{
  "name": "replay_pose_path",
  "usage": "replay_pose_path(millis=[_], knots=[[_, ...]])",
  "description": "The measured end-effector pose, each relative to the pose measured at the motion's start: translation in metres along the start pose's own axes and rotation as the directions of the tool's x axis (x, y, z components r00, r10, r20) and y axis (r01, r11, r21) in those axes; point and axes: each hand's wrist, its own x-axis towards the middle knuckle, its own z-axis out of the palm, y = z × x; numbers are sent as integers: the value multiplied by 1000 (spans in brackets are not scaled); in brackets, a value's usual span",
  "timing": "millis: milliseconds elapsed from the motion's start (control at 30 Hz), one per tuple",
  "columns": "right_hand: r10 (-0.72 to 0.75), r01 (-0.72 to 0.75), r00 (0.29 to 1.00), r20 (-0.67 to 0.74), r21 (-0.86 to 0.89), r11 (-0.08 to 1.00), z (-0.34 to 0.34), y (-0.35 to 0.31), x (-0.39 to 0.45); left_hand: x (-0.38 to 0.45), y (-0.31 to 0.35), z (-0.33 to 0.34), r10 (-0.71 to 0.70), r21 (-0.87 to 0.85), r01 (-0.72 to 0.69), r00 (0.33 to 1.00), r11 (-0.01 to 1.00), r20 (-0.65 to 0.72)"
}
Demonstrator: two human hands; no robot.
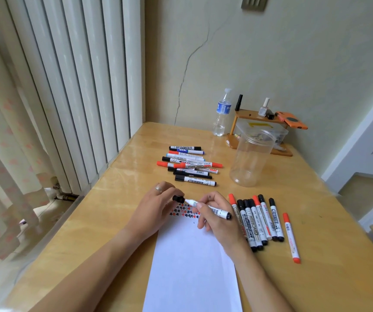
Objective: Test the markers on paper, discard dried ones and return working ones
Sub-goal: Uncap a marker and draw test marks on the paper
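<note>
left hand (156,204): curled fingertips pinch the black cap (178,199), held just off the marker's front end.
paper (192,266): red and black test marks crowd its top edge, under both hands.
marker (210,208): lies across the right hand (214,216), fingers wrapped round the barrel.
advice: probably capping or uncapping; keep cap and barrel in line, move straight.
right row (258,221): markers beside the paper.
</note>
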Motion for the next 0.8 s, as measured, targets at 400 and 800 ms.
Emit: replay_pose_path(millis=[400, 800], knots=[[65, -69, 997, 48, 86, 994, -2, -5, 1, 1, 6, -3, 68, -52, -66, 997, 996, 36], [-228, 235, 970, 89, -600, 765, -4, 16, 1, 0, 0, 5, 7, -34, -4, 997, 999, 74]])
